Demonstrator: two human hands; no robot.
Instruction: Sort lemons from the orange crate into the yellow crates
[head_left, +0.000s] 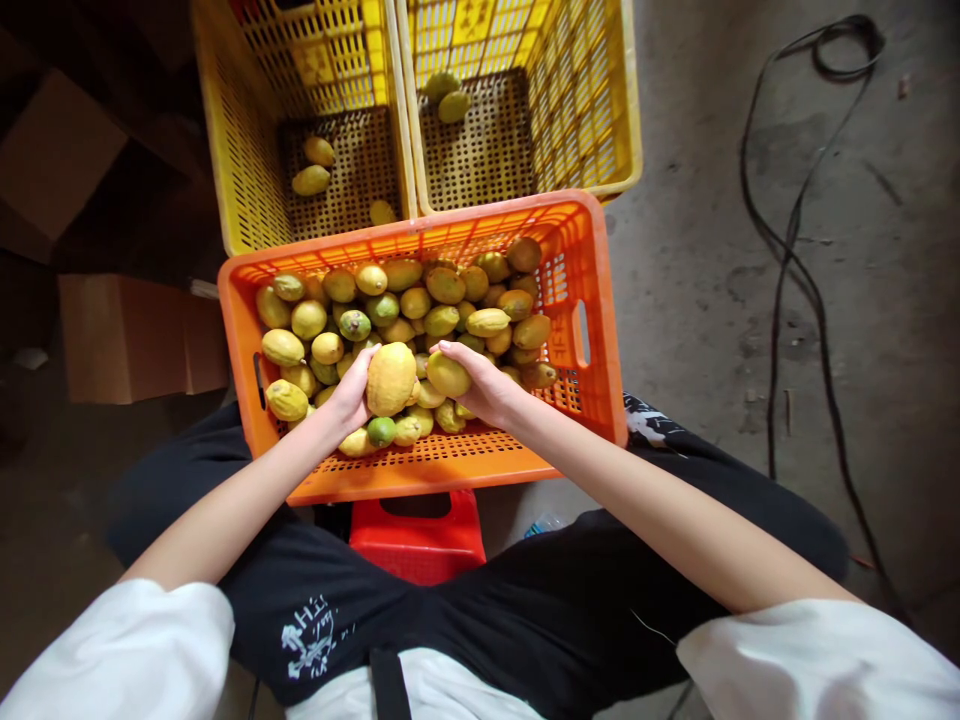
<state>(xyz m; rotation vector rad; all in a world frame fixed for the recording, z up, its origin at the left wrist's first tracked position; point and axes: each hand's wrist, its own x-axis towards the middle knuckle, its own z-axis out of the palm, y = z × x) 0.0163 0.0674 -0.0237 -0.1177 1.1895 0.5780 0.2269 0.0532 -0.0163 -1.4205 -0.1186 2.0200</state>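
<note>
My left hand (pixel 354 388) is closed around a large, bumpy yellow lemon (pixel 391 378) above the orange crate (pixel 450 468). Close beside it, my right hand (pixel 482 384) grips a smaller, smoother yellow-green lemon (pixel 448 374) between thumb and fingers. Beneath both hands the crate holds many lemons (pixel 487 322), mostly yellow, some greenish or brownish. A small green fruit (pixel 381 431) lies just below the large lemon. Parts of the fingers are hidden behind the fruit they hold.
Two yellow crates stand beyond the orange one: the left crate (pixel 225 190) holds three lemons, the right crate (pixel 634 120) a couple of greenish ones. A red stool (pixel 420 550) is between my legs. Cardboard boxes (pixel 127 335) sit left; a black cable (pixel 787 250) lies on the floor right.
</note>
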